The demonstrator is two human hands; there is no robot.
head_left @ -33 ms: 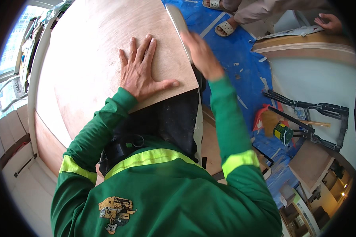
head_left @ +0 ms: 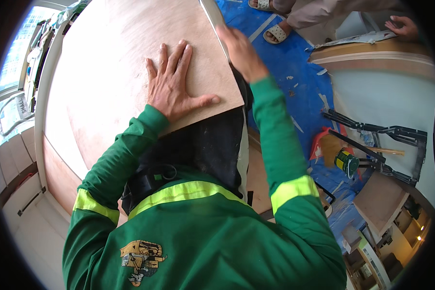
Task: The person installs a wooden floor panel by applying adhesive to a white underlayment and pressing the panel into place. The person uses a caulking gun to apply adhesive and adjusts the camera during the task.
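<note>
Plywood sheet (head_left: 130, 63) fills upper left, leaning over the blue tarp (head_left: 295, 63). Left hand (head_left: 171, 87) pressed flat on its face, fingers spread. Right hand (head_left: 239, 50) on sheet's right edge; grip unclear. Green can (head_left: 347, 162) at right.

Matt, smooth pale plywood sheet (head_left: 130, 63), glossy crinkled blue plastic tarp (head_left: 295, 63), green cloth sleeves with shiny reflective bands.

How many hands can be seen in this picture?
3. The left hand lies flat on the plywood sheet. The right hand is at the sheet's right edge. Another person's hand is top right; more may be hidden.
</note>
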